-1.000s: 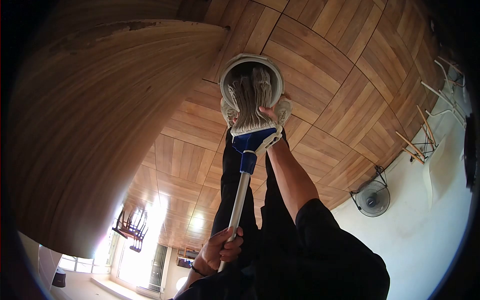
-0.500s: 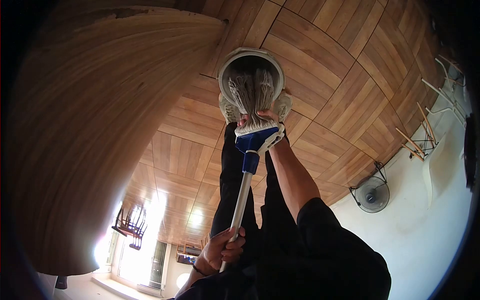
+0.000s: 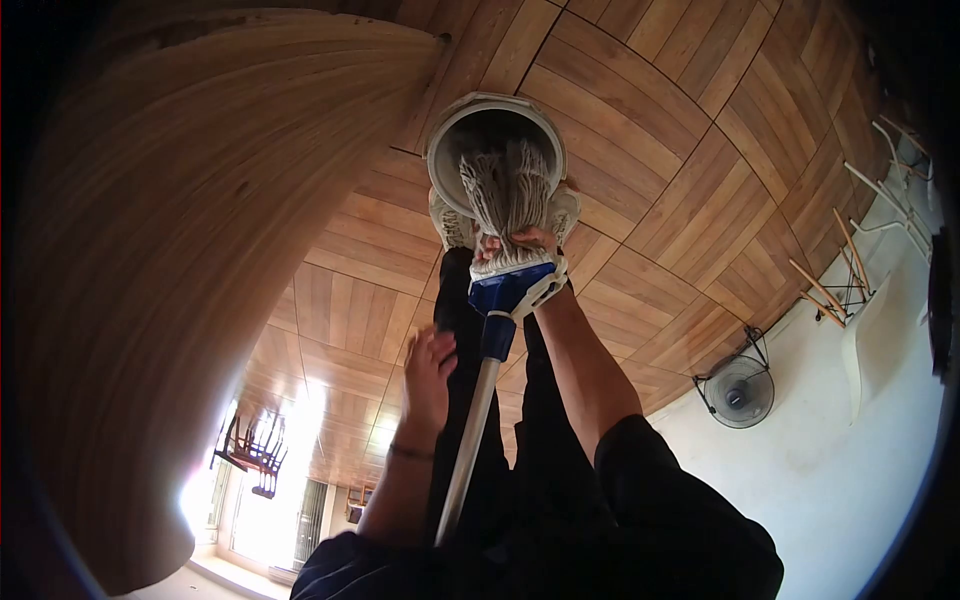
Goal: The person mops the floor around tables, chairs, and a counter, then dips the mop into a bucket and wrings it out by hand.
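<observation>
A mop's grey string head (image 3: 508, 195) hangs down into a round light-coloured bucket (image 3: 552, 130) on the floor. My right hand (image 3: 535, 238) is closed around the strands, just by the blue mop clamp (image 3: 512, 288), and the strings partly cover its fingers. From the clamp a metal handle (image 3: 468, 450) slants down toward my body. To the left of the handle my left hand (image 3: 430, 365) is raised and apart from it, holding nothing, its fingers loosely spread and slightly blurred. Below the bucket, my shoes (image 3: 453, 222) show on either side of it.
A large wooden panel or tabletop (image 3: 200, 250) fills the left side. Wood-patterned tiles (image 3: 640, 140) cover the floor. A fan (image 3: 738, 392) and chairs (image 3: 840, 270) stand near the white wall at right. Dark chairs (image 3: 255, 450) sit by a bright window.
My left hand has let go of the mop handle and moved up toward the mop head. My right hand keeps its hold on the strands.
</observation>
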{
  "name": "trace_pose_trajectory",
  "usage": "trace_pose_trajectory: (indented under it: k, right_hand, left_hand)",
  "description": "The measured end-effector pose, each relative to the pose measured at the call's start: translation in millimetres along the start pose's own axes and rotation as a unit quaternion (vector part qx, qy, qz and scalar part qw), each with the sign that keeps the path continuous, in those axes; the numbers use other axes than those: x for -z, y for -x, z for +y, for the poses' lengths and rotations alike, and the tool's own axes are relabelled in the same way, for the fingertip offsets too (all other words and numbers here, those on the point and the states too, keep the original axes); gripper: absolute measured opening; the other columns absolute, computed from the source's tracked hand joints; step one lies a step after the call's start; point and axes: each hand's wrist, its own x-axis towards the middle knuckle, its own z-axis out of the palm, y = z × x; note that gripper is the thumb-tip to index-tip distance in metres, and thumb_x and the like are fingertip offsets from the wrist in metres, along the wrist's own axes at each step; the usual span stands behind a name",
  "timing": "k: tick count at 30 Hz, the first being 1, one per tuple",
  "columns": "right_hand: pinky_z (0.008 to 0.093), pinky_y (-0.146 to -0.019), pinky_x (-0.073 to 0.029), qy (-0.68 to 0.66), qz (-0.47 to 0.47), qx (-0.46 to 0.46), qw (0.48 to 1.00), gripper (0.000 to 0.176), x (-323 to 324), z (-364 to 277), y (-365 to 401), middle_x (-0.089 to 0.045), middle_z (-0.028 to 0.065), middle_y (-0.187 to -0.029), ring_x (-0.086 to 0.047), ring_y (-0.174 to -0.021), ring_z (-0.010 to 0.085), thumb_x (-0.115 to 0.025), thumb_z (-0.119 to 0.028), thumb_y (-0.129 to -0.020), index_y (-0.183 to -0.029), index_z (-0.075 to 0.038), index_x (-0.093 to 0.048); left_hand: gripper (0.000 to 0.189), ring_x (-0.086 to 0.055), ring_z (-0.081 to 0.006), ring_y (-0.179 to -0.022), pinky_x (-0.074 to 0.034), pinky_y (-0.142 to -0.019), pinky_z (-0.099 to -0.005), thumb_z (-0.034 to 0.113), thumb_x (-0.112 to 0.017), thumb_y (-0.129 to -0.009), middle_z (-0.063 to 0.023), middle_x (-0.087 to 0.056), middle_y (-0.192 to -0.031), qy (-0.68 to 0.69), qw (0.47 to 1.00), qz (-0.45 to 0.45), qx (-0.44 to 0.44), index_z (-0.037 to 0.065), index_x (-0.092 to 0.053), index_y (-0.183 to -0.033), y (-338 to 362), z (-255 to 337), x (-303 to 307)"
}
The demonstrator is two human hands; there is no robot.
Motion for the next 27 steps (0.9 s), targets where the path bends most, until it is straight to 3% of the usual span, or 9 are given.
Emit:
trace_pose_trajectory:
  k: [7, 9, 11, 12, 15, 17, 20, 23, 27]
  right_hand:
    - [0.0517, -0.082, -0.052, -0.050, -0.013, -0.016, 0.999, 0.038, 22, -4, -11, -0.064, 0.0217, -0.083, -0.064, -0.080, 0.0398, -0.057, -0.016, -0.074, -0.104, 0.008, -0.057]
    - [0.0519, -0.083, -0.051, -0.034, -0.054, 0.009, 0.998, 0.039, 30, -5, -17, -0.063, 0.0222, -0.084, -0.063, -0.083, 0.0398, -0.057, -0.016, -0.074, -0.103, 0.010, -0.056]
    - [0.0502, -0.083, -0.050, -0.041, -0.012, 0.000, 0.999, 0.041, 29, -3, -13, -0.061, 0.0220, -0.085, -0.062, -0.083, 0.0375, -0.057, -0.016, -0.073, -0.104, 0.010, -0.054]
    - [0.0498, -0.082, -0.050, -0.044, 0.013, -0.003, 0.999, 0.042, 23, -2, -9, -0.061, 0.0218, -0.085, -0.061, -0.082, 0.0370, -0.058, -0.017, -0.073, -0.105, 0.010, -0.053]
    - [0.0486, -0.083, -0.048, -0.029, 0.031, 0.053, 0.998, 0.047, 11, 7, -4, -0.059, 0.0199, -0.087, -0.059, -0.083, 0.0345, -0.059, -0.020, -0.073, -0.110, 0.007, -0.052]
    - [0.0490, -0.083, -0.048, -0.035, 0.028, 0.060, 0.997, 0.046, -11, 10, 4, -0.059, 0.0199, -0.086, -0.059, -0.083, 0.0342, -0.058, -0.020, -0.073, -0.112, 0.006, -0.052]
    - [0.0486, -0.080, -0.049, -0.094, 0.028, 0.024, 0.995, 0.049, -6, 11, 6, -0.059, 0.0184, -0.083, -0.060, -0.079, 0.0336, -0.059, -0.021, -0.075, -0.115, 0.006, -0.053]
    - [0.0483, -0.083, -0.048, -0.091, 0.013, 0.009, 0.996, 0.055, -6, 8, 8, -0.058, 0.0169, -0.082, -0.060, -0.079, 0.0333, -0.060, -0.024, -0.074, -0.119, 0.007, -0.052]
    - [0.0478, -0.088, -0.046, -0.074, 0.014, -0.006, 0.997, 0.062, -7, 2, 3, -0.057, 0.0148, -0.081, -0.059, -0.080, 0.0329, -0.061, -0.027, -0.074, -0.123, 0.009, -0.052]
  left_hand:
    - [0.069, -0.056, -0.0209, -0.103, -0.046, -0.091, -0.0351, 0.066, -0.047, -0.094, -0.0108, -0.062, -0.116, 0.041, 0.997, -0.062, 0.009, 0.003, -0.057, -0.121, -145, -2, -66]
    - [0.082, -0.054, -0.0279, -0.114, -0.046, -0.096, -0.0375, 0.072, -0.047, -0.090, -0.0185, -0.057, -0.126, 0.150, 0.854, -0.480, 0.134, 0.001, -0.052, -0.131, -251, 3, -45]
    - [0.094, -0.059, -0.0308, -0.109, -0.049, -0.095, -0.0384, 0.080, -0.041, -0.085, -0.0233, -0.060, -0.116, 0.218, 0.674, -0.662, 0.244, 0.001, -0.049, -0.136, -295, -2, -41]
    - [0.100, -0.064, -0.0303, -0.098, -0.051, -0.090, -0.0379, 0.085, -0.037, -0.082, -0.0242, -0.065, -0.101, 0.240, 0.637, -0.669, 0.298, 0.002, -0.049, -0.136, -297, -3, -56]
    - [0.117, -0.065, -0.0348, -0.105, -0.055, -0.087, -0.0444, 0.093, -0.033, -0.074, -0.0339, -0.055, -0.124, 0.343, 0.671, -0.586, 0.297, 0.002, -0.031, -0.149, -222, 5, -125]
    - [0.118, -0.063, -0.0364, -0.110, -0.056, -0.084, -0.0470, 0.091, -0.037, -0.075, -0.0360, -0.042, -0.141, 0.237, 0.876, -0.396, 0.138, 0.003, -0.024, -0.152, -193, 5, -156]
    - [0.106, -0.059, -0.0388, -0.115, -0.056, -0.084, -0.0488, 0.080, -0.050, -0.080, -0.0336, -0.030, -0.148, 0.376, 0.776, -0.459, 0.212, 0.001, -0.029, -0.148, -202, 19, -170]
    - [0.089, -0.062, -0.0358, -0.111, -0.056, -0.086, -0.0474, 0.064, -0.064, -0.083, -0.0316, -0.047, -0.136, 0.373, 0.739, -0.501, 0.252, -0.003, -0.043, -0.137, -231, 27, -172]
    - [0.055, -0.069, -0.0278, -0.088, -0.058, -0.076, -0.0407, 0.043, -0.070, -0.085, -0.0226, -0.067, -0.105, 0.112, 0.873, -0.413, 0.233, -0.002, -0.061, -0.115, -264, 41, -158]
